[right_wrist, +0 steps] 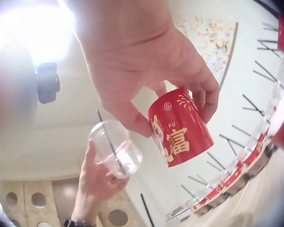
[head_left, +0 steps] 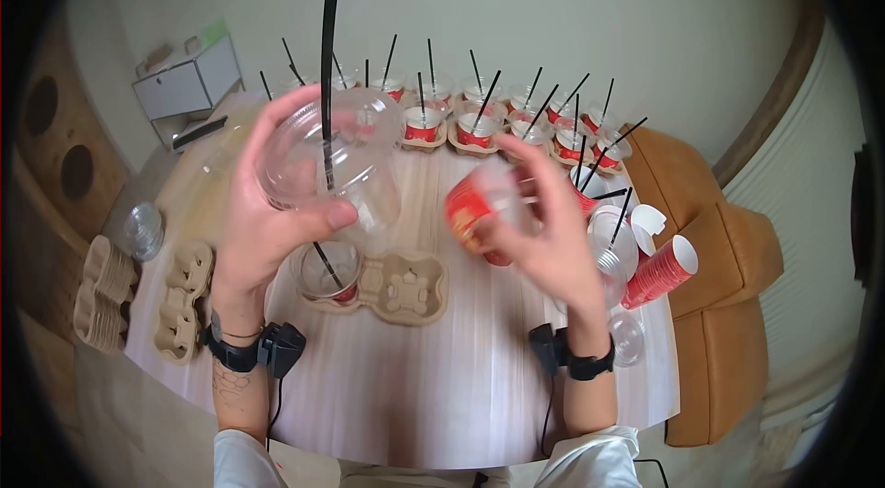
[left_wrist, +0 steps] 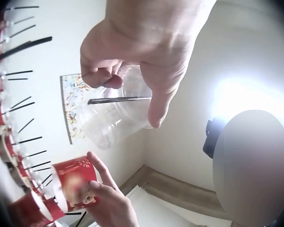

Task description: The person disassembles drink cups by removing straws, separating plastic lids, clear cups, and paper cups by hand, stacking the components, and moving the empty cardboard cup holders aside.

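My left hand [head_left: 267, 202] grips a clear plastic cup [head_left: 369, 184] with a lid and a black straw [head_left: 329, 55], raised above the table. The straw also shows in the left wrist view, [left_wrist: 118, 100]. To the right, my right hand [head_left: 553, 239] holds a red paper cup [head_left: 470, 202], blurred in the head view; in the right wrist view the red cup [right_wrist: 180, 127] sits tilted between thumb and fingers. Below the hands, a cardboard carrier [head_left: 404, 287] has a clear cup with a straw [head_left: 327, 271] in its left socket; its right socket holds nothing.
Rows of red cups in clear cups with straws [head_left: 475, 127] stand in carriers at the back. Stacked red cups [head_left: 662, 271] and clear lids [head_left: 627, 339] are at the right. Empty carriers [head_left: 182, 304] and clear lids [head_left: 143, 228] lie left. A brown sofa [head_left: 719, 304] adjoins the table.
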Motion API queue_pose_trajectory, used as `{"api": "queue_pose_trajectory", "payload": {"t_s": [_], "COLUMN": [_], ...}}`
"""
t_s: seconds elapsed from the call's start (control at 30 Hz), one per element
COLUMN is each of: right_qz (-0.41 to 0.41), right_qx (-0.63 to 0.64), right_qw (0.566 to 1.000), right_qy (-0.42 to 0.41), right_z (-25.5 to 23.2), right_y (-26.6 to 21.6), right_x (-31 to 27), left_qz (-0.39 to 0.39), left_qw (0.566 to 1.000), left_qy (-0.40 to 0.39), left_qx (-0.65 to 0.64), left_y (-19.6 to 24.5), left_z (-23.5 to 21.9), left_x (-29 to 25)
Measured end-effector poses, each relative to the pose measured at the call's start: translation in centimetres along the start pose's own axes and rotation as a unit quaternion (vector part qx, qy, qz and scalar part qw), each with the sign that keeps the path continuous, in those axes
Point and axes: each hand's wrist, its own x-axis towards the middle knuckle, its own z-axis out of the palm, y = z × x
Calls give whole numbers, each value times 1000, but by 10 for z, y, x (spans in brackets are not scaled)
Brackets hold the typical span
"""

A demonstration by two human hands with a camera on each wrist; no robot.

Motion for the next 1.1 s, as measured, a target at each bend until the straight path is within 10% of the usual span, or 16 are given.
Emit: {"api": "queue_pose_trajectory", "payload": {"t_s": [0.33,0.8,1.03,1.1], "right_qz": [69,174,64,25], "right_qx": [-147,-203,-206,1], "right_qw": [987,947,968,992], "right_qy": [18,-177,-131,-126], "right_z": [-18,-3,-11,-29], "right_y": [54,72,42,17], "right_x": [2,-6,-8,0], "left_qz": [-84,-98,-123,-119], "left_qw": [996,988,958,948], "left_qy": [-6,-21,-45,-51], "left_qx": [43,114,255,290], "left_y": [1,1,-9,-14], "left_z": [5,18,41,46], "left_x": [-4,-7,-13,-15]}}
